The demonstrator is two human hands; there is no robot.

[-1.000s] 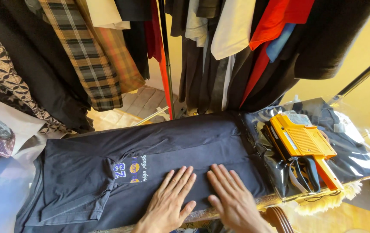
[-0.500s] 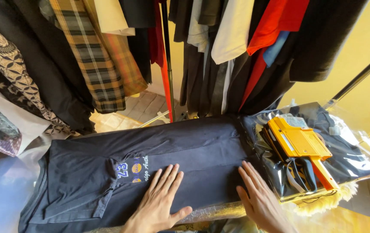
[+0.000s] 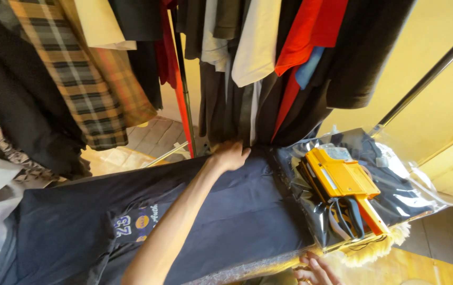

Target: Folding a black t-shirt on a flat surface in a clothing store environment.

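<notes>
Left hand (image 3: 230, 156): fingers curled, gripping far edge of one dark navy garment (image 3: 226, 211) spread on the surface. Right hand (image 3: 313, 269): near edge, fingers loosely spread, grip unclear. One yellow tagging gun (image 3: 342, 182), right.

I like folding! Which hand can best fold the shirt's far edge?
Probably left: the left hand touches the dark shirt at its far edge; the right hand sits low by the near edge.
</notes>
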